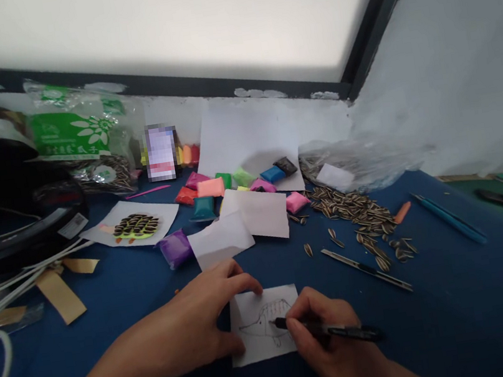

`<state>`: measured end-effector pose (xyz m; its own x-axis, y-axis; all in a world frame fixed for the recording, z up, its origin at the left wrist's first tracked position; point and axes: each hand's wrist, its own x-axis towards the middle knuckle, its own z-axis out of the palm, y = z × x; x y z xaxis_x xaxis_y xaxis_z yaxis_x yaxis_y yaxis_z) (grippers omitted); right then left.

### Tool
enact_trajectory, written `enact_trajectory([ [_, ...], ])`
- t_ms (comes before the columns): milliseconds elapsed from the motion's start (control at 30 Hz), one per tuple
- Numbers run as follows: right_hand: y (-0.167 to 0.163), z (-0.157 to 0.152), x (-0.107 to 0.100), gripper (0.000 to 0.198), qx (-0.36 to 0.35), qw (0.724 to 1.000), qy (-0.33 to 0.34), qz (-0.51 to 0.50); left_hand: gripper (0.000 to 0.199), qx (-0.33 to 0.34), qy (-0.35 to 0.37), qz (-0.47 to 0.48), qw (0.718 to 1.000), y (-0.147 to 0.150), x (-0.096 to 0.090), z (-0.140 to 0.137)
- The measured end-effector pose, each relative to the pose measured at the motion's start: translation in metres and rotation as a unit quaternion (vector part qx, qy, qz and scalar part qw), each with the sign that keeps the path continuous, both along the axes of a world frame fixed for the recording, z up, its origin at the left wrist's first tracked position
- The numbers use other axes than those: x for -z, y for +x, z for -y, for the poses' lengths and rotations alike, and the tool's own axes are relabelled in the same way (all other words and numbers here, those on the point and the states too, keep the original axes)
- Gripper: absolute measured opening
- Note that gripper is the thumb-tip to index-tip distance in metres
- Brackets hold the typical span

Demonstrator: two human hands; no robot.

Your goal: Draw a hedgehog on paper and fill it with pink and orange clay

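My right hand (327, 334) grips a black pen (343, 331), its tip on or just above a small sheet of white paper (245, 306). On that sheet is a line drawing of a hedgehog (271, 321) with a pointed snout, its right end partly covered by my fingers. My left hand (218, 313) rests at the sheet's left side, thumb and fingers apart, fingertips touching its top and left edges. Right of the sheet lie a utility knife (366, 269) and striped sunflower seeds (353, 205).
Blank paper pieces (255, 213), a purple clay packet (175, 249) and other coloured clay packets (210, 187) lie beyond my hands. At left is a card with a seed-covered hedgehog (137, 226), near white cables (19, 277). A blue pen-like tool (449, 219) lies right; a seed bag (83, 135) stands behind.
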<state>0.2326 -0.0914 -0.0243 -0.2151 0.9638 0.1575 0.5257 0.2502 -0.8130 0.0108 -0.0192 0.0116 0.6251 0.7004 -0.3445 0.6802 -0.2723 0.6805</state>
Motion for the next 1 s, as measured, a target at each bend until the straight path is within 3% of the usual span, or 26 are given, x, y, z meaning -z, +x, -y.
enact_trajectory([
  [1000, -0.0001, 0.0015, -0.0004, 0.017, 0.016, 1.000, -0.001, -0.011, 0.055, -0.001, -0.006, -0.004, 1.000, -0.0013, 0.0008, 0.0012],
])
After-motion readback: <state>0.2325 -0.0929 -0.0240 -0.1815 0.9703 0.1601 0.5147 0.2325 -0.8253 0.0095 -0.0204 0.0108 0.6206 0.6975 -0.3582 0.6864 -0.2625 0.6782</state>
